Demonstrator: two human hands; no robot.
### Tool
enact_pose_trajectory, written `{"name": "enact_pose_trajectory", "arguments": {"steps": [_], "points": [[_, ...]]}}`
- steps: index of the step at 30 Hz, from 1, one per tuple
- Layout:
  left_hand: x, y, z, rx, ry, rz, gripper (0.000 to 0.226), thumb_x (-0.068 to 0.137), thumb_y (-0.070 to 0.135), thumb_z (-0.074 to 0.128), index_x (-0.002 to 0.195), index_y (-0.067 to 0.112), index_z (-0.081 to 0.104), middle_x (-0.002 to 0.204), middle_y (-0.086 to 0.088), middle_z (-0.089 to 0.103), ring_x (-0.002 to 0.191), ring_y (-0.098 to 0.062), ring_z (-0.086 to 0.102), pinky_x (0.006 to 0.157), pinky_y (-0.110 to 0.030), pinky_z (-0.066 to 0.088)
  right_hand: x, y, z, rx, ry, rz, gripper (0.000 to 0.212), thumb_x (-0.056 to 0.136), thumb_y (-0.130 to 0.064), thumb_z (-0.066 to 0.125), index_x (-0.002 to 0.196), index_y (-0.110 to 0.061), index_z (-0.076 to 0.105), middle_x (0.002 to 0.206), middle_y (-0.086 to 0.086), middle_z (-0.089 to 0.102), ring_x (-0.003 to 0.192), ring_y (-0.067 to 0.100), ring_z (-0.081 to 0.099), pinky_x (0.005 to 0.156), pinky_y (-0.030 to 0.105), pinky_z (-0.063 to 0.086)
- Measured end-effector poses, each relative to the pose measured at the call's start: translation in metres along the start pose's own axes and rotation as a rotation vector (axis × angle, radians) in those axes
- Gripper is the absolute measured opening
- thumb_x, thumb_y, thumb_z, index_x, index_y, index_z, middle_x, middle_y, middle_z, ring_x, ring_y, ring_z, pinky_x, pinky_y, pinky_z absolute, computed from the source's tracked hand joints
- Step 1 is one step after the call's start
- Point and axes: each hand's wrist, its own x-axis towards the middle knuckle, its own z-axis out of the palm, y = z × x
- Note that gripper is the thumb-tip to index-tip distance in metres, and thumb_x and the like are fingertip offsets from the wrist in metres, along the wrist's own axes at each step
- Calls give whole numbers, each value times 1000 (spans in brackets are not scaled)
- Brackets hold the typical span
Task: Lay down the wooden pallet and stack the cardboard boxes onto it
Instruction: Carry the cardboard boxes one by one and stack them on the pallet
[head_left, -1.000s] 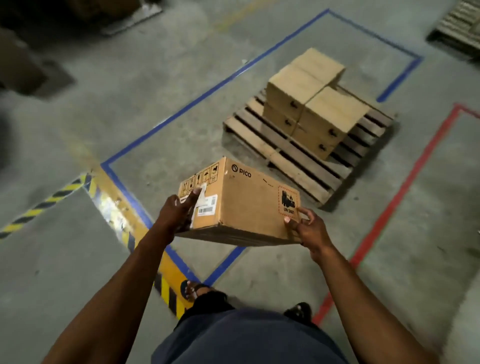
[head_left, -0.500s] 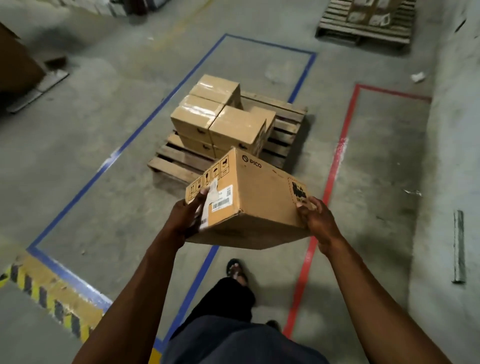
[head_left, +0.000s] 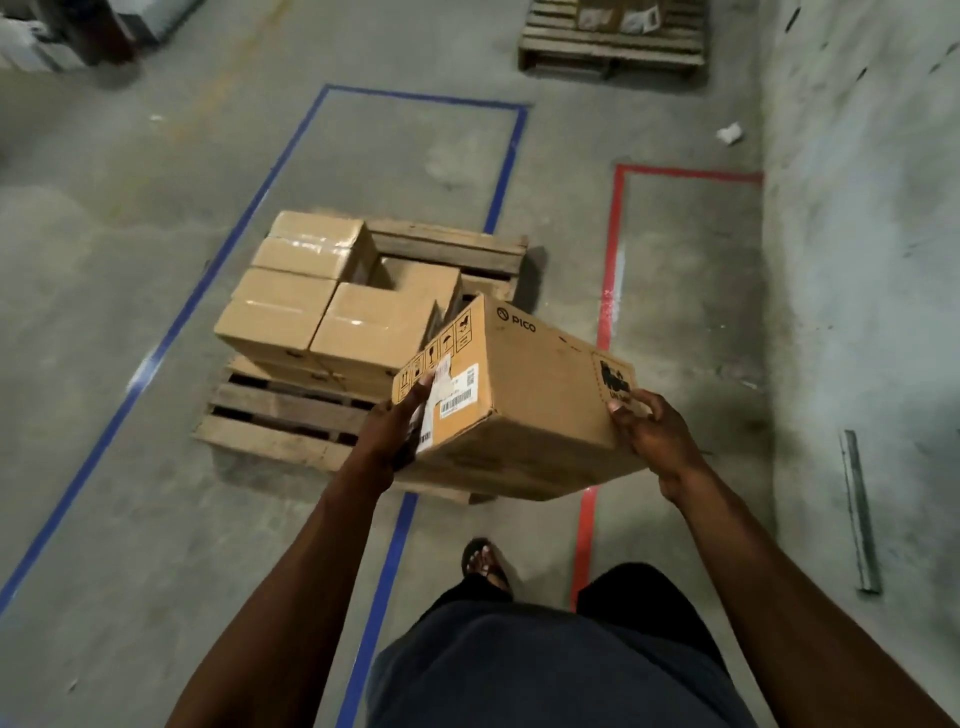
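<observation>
Carried box (head_left: 524, 395), gripped at both ends by left hand (head_left: 400, 431) and right hand (head_left: 649, 431), is now right over the wooden pallet (head_left: 280, 431) (closer than a second ago), so set-down beside the stacked boxes (head_left: 332, 306) looks next.

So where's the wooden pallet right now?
The wooden pallet lies flat on the floor, left of centre in the head view, inside the blue tape, with stacked boxes on it.
</observation>
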Motion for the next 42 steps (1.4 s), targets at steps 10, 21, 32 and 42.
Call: {"name": "enact_pose_trajectory", "arguments": {"steps": [10,21,32,42], "points": [[147,93,129,-131,29,-70,65,87,59,71,133,13,67,121,-22,74,105,-38,75,89,-51,61,213,-55,-83,18,-43,74,63,61,-66,87,114,-39,64,128,7,68,110,29,70,92,53,60],[243,211,246,-206,184,-18,52,94,57,63,123,15,69,102,-16,80,95,-40,75,84,-48,60,421,-226,-129,-136,-315,38,44,96,-40,70,136,-34,55,126,-1,57,103,18,63,87,58,61],[374,261,231,-515,450,-94,66,83,76,64,109,16,74,95,-18,80,91,-45,75,92,-57,58,563,-349,-21,-312,-430,-5,61,81,-36,86,134,-31,56,118,-3,67,100,25,69,66,43,61],[487,266,187,-546,659,-97,110,60,105,51,133,25,66,124,-12,73,104,-38,72,90,-58,59,662,-451,105,-548,-595,-33,75,66,-52,77,134,-39,49,124,5,65,101,20,61,83,49,50]]}}
